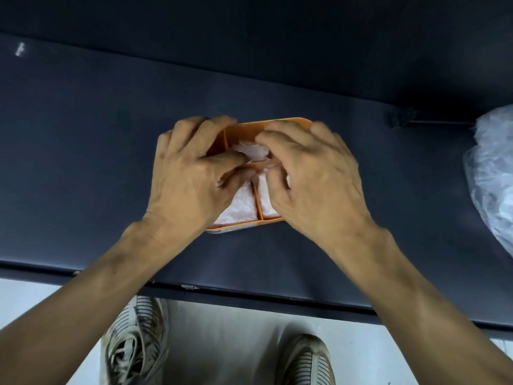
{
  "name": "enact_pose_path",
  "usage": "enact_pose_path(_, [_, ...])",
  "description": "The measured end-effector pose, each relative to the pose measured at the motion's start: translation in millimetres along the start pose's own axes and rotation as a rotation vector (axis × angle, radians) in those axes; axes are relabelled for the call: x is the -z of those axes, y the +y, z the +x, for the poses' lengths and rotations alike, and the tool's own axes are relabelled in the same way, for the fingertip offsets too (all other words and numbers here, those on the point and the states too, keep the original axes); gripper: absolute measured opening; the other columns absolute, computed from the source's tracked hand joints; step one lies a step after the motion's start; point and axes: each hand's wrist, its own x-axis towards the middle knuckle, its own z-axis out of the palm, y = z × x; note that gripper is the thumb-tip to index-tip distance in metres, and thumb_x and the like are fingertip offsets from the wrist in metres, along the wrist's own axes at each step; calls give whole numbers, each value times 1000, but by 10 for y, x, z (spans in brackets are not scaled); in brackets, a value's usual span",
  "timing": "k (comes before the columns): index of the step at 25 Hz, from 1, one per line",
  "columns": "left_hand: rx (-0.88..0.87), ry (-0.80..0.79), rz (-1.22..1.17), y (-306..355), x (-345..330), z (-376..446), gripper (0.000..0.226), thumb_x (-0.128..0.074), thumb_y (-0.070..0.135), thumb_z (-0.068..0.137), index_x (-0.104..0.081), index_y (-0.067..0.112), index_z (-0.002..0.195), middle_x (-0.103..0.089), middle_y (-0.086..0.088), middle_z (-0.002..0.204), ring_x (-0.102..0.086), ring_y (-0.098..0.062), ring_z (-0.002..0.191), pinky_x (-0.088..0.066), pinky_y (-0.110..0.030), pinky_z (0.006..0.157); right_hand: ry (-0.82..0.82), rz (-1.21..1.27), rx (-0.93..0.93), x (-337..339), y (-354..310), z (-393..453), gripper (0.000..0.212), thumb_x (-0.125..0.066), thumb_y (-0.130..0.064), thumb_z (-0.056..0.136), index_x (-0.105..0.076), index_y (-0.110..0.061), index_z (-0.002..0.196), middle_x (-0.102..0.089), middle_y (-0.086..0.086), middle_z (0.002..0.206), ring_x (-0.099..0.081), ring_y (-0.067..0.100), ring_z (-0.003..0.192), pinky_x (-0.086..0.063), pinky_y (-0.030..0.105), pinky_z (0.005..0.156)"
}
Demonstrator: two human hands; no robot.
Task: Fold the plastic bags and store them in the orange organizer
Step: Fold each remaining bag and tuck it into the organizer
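Both hands over the orange organizer point(280, 124), which sits mid-counter, nearer the front edge of the dark counter point(83, 162) than the back. Its long axis runs front to back, slightly skewed, far end tipped toward the right edge. Dividers split it into compartments.

Two near compartments each already hold a folded plastic bag: left one point(238, 207), right one point(267, 201), both pale pink-white, packed flat against the centre divider.

Current bag point(249, 152) is going into a far compartment. It lies directly under and between my fingertips, crumpled end up; I cannot read its long axis.

Left hand point(191, 173): fingers curled over the organizer's left wall, thumb side pressing on the bag. Right hand point(308, 173): fingers bent down into the organizer, tips on the bag. Whether either hand truly pinches the plastic or only pushes it, I cannot tell; palms hide the contact.

Both hands equally near; left thumb looks closest to the bag's exposed part.

Judgement: tucking step, nearly seated. Next move wants a straight downward press, away from me, to keep the fold from springing open.

Loose clear plastic bags point(491, 173) heaped at the counter's right edge, well apart. Many left, I'd guess.
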Motion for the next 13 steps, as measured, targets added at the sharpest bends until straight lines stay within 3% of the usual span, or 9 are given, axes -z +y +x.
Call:
enact_pose_path(4, [116, -18, 90, -487, 172, 35, 30, -73, 47, 89, -80, 19, 94, -65, -6, 128, -56, -41, 107, -47, -54, 83, 107, 58, -41, -25, 176, -248, 31, -52, -10, 84, -74, -10, 105, -67, 1, 127, -56, 29, 89, -50, 46, 78])
enact_pose_path(7, [243, -60, 189, -908, 322, 97, 41, -68, 56, 89, -77, 18, 100, -64, -5, 129, -58, -41, 111, -44, -48, 91, 111, 99, -117, -119, 288, -423, 27, -53, -12, 88, -74, -11, 104, -66, 2, 128, -54, 25, 94, -52, 47, 80])
enact_pose_path(10, [361, 38, 199, -953, 449, 155, 37, -67, 44, 91, -69, 15, 114, -57, -12, 137, -49, -39, 123, -35, -46, 103, 121, 150, -176, -207, 349, -543, 25, -54, -12, 88, -75, -12, 102, -67, -1, 126, -50, 18, 96, -53, 44, 78])
enact_pose_path(13, [187, 62, 12, -423, 333, 94, 33, -59, 26, 96, -66, 7, 122, -55, -19, 138, -47, -38, 125, -33, -44, 108, 108, 220, -282, -252, 443, -643, 23, -57, -11, 86, -75, -16, 101, -67, -6, 125, -48, 10, 97, -50, 31, 83])
